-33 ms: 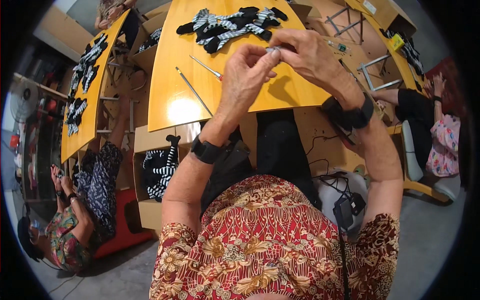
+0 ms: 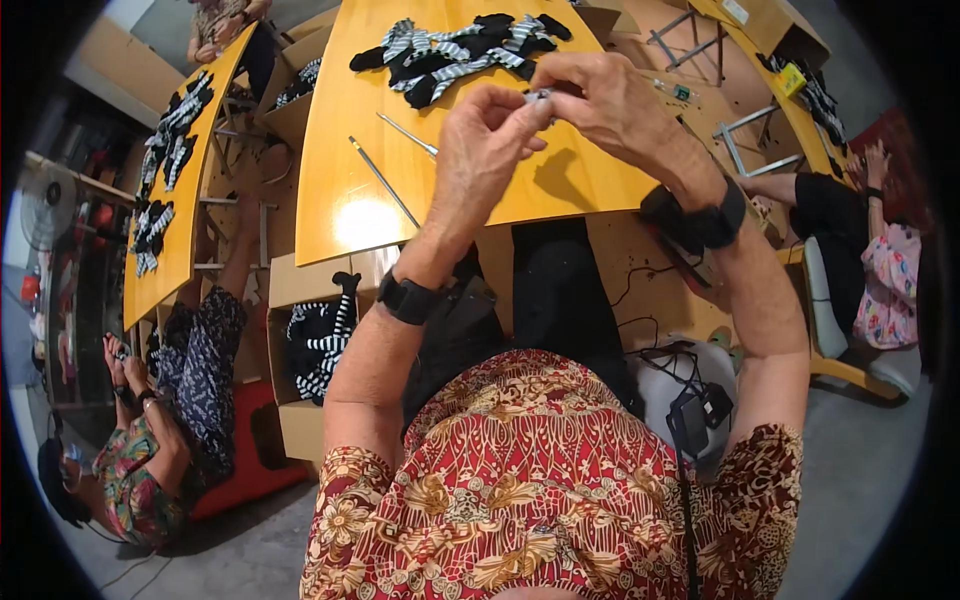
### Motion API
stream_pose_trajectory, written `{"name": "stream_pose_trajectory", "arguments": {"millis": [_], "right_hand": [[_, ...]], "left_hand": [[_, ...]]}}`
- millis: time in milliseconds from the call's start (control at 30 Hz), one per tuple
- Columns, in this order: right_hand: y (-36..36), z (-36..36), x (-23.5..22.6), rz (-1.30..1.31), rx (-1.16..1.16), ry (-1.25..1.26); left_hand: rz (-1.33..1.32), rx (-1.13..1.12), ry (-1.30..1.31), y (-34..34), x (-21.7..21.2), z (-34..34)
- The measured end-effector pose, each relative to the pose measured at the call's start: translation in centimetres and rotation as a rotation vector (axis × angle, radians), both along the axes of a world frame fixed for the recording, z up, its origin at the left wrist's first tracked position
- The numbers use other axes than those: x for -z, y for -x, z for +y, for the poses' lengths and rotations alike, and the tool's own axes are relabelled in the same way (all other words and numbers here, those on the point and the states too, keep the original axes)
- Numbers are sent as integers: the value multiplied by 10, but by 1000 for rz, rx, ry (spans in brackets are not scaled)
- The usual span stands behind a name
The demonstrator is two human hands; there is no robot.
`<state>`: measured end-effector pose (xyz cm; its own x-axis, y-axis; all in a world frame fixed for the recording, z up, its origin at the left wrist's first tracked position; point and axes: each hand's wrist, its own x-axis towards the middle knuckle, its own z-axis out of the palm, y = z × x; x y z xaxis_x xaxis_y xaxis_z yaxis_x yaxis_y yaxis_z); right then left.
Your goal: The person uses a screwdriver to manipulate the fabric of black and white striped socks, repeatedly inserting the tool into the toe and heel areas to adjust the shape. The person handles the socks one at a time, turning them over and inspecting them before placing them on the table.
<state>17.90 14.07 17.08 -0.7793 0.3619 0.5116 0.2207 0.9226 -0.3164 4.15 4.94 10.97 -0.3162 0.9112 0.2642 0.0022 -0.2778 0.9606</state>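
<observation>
One small grey piece: your left hand and right hand both pinch it, fingertips nearly together, above one yellow table.

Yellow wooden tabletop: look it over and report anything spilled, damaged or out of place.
Nothing stands out. On the yellow wooden tabletop, the black and grey-striped fabric pieces lie in a loose, overlapping heap and the slim dark yellow-ended rod lies at a slant, but no spill or damage shows.
</observation>
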Motion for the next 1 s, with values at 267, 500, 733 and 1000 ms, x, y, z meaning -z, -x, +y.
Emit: {"name": "stream_pose_trajectory", "arguments": {"millis": [267, 500, 733, 1000], "right_hand": [[19, 18, 5, -72, 58, -70], [29, 20, 1, -146, 83, 23], [29, 8, 35, 167, 82, 19], [8, -14, 68, 397, 40, 1226]], "left_hand": [[225, -22, 52, 18, -5, 6], [341, -72, 101, 19, -10, 9], [58, -51, 113, 21, 11, 19], [-206, 24, 178, 16, 43, 9]]}}
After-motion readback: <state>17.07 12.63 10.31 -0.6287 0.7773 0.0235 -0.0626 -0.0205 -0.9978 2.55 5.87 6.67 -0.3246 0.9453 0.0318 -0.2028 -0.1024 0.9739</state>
